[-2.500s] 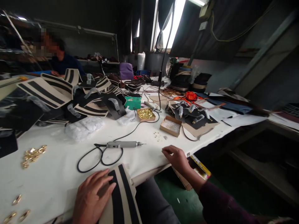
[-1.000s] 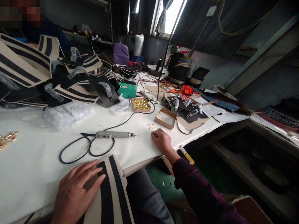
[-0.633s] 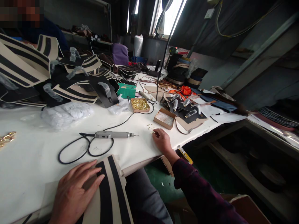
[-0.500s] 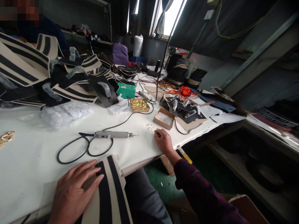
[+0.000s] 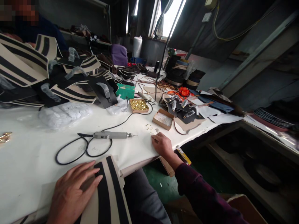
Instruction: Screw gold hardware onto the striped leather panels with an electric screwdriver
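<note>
My left hand (image 5: 74, 189) lies with fingers apart on a striped beige and black panel (image 5: 113, 189) at the table's front edge. On the white table (image 5: 130, 152), my right hand (image 5: 161, 143) has its fingers pinched together beside several small gold pieces (image 5: 149, 127). Whatever is between those fingertips is too small to make out. Left of my right hand lies a grey pen-like tool (image 5: 112, 135) with a thin tip and a black cord. Beyond the hand stand an open box of clear bits (image 5: 163, 119) and a box of gold pieces (image 5: 139, 105).
Striped panels (image 5: 23, 62) are piled at the left, behind a plastic bag (image 5: 65, 115). Black parts with wrapped buckles (image 5: 184, 109) lie at the right. A green box (image 5: 125, 91) stands farther back. A person in dark clothing (image 5: 46, 31) is at the far left.
My right hand has moved slightly down and left on the table, with its fingers still pinched. My left hand remains on the striped panel. The view has shifted a little.
</note>
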Demonstrator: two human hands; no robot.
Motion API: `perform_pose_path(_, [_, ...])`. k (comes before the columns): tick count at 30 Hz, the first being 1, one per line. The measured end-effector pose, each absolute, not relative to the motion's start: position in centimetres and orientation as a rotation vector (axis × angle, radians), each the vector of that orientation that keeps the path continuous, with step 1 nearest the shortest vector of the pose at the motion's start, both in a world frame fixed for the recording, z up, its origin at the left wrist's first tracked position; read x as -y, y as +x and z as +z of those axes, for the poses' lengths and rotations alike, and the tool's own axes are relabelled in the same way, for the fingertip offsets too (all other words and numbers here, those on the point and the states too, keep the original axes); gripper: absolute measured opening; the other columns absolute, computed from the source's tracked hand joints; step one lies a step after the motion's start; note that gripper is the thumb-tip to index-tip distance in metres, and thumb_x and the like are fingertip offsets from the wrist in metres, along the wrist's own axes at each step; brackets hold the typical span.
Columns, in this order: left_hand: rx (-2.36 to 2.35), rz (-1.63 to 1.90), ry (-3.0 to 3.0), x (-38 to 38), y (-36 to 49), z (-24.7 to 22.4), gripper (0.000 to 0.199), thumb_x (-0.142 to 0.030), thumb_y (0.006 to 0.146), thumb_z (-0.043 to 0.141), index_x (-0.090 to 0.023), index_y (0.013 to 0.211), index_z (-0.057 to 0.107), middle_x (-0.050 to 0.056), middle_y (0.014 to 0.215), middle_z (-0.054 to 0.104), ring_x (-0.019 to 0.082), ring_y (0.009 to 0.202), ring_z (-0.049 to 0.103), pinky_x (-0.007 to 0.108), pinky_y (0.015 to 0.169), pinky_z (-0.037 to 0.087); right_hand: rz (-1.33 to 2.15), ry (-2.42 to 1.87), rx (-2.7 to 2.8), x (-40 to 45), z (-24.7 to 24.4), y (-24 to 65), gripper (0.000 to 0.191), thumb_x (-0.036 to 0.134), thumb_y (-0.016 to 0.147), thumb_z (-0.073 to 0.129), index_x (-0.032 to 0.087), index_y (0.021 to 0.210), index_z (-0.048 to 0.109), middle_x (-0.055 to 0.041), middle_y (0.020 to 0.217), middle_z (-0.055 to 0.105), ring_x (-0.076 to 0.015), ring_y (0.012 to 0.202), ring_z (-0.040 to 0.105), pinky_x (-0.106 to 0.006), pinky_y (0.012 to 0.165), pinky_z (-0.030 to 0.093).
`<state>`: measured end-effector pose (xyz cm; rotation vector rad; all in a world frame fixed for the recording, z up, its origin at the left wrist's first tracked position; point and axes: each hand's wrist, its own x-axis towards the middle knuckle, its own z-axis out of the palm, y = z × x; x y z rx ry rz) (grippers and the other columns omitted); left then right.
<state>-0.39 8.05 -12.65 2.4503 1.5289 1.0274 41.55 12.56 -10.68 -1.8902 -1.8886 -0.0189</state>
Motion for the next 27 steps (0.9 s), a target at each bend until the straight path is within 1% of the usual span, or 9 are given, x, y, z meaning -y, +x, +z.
perform_pose_path(6, [-1.527,1.025,2.45,-8.2,-0.4,-12.8,0.035,-0.064,0.095,0.062,-0.034,0.106,0.076,0.004,0.128,0.077,0.032,0.117,0.069,0.052,0.106,0.051,-0.015,-1.835,1.986,-10.2,-10.2,41.4,0.022,0.025,0.099,0.061,0.027,0.096,0.083,-0.0064,0.09,0.069,-0.0208,0.087,0.065,-0.032,0.085,0.048])
perform_pose_path(11, [-1.512,1.049,2.448,-8.2,-0.2,-12.4,0.035,-0.065,0.095,0.062,-0.035,0.106,0.075,0.002,0.127,0.077,0.032,0.115,0.069,0.052,0.105,0.052,0.055,-1.764,2.028,-8.0,-9.8,41.3,0.018,0.027,0.1,0.064,0.027,0.104,0.082,-0.0071,0.1,0.072,-0.0231,0.095,0.065,-0.038,0.091,0.048])
perform_pose_path(16, [-1.504,1.057,2.447,-8.0,-0.2,-12.2,0.038,-0.068,0.094,0.061,-0.034,0.106,0.075,0.002,0.127,0.077,0.032,0.115,0.07,0.052,0.105,0.052,0.114,-1.672,2.01,-6.4,-9.5,41.2,0.016,0.028,0.101,0.066,0.028,0.103,0.081,-0.0075,0.104,0.073,-0.0234,0.097,0.066,-0.04,0.09,0.049])
perform_pose_path(19, [-1.51,1.045,2.45,-8.0,-0.2,-12.2,0.039,-0.068,0.095,0.06,-0.034,0.106,0.075,0.002,0.127,0.077,0.031,0.114,0.07,0.052,0.106,0.052,0.101,-1.553,2.042,-5.5,-9.9,41.4,0.013,0.029,0.1,0.068,0.027,0.107,0.079,-0.0078,0.106,0.074,-0.0235,0.097,0.066,-0.042,0.09,0.049])
perform_pose_path(23, [-1.526,1.003,2.461,-8.0,-0.4,-12.4,0.039,-0.068,0.095,0.06,-0.034,0.106,0.076,0.003,0.128,0.076,0.031,0.116,0.069,0.05,0.105,0.052,0.048,-1.421,2.064,-4.9,-10.7,41.8,0.008,0.026,0.099,0.072,0.027,0.105,0.078,-0.0062,0.102,0.074,-0.022,0.092,0.067,-0.041,0.085,0.05])
perform_pose_path(27, [-1.532,1.003,2.453,-8.0,-0.4,-12.5,0.041,-0.069,0.095,0.059,-0.034,0.108,0.075,0.003,0.129,0.076,0.031,0.117,0.069,0.051,0.107,0.051,0.045,-1.4,2.13,-4.8,-10.5,41.9,0.009,0.024,0.1,0.071,0.027,0.104,0.077,-0.0058,0.1,0.076,-0.0221,0.09,0.066,-0.041,0.082,0.051])
